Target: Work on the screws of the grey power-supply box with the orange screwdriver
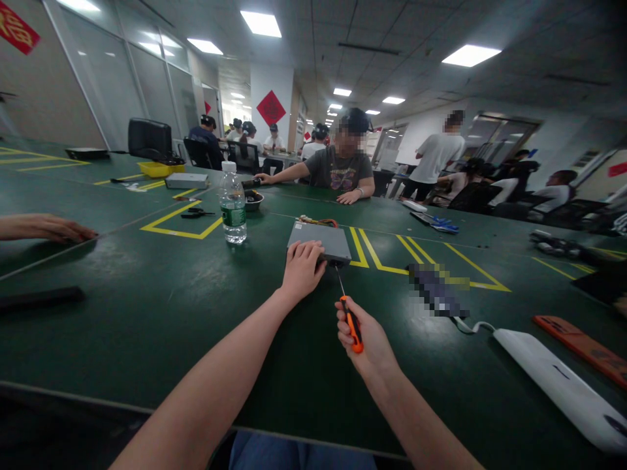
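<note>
A worker's left hand (pixel 302 267) pressed flat on a grey metal box (pixel 321 241) at the green surface (pixel 147 313), while the right hand (pixel 365 339) gripped an orange screwdriver (pixel 351 321), tip against the box's near edge.

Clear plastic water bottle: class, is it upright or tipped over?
Upright: the clear plastic water bottle stands on its base, white cap on top.
</note>
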Tool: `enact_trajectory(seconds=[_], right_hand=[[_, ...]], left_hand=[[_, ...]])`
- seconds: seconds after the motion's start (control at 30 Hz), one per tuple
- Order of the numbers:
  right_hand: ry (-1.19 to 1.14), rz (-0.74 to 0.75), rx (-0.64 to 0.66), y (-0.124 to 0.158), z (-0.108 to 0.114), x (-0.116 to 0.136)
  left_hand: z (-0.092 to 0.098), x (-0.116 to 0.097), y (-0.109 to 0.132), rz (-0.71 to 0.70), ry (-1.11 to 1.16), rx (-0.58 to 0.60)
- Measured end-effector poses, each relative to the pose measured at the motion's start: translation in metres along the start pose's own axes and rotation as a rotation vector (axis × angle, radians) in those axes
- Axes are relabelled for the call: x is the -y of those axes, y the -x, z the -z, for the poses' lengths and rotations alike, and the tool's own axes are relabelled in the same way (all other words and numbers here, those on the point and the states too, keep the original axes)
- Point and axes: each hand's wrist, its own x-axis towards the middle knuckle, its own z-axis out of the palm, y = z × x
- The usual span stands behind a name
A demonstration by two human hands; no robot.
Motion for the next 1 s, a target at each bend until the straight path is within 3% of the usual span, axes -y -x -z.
enact_trajectory(seconds=[0.4,1.0], right_hand=[[0.061,0.052,-0.01,-0.015,0.029,0.011],[0.091,0.084,-0.027,-0.016,0.023,0.009]], left_hand=[[0.001,-0.001,0.001,-0.008,-0.01,0.008],[0.0,-0.002,0.0,-0.002,-0.003,0.005]])
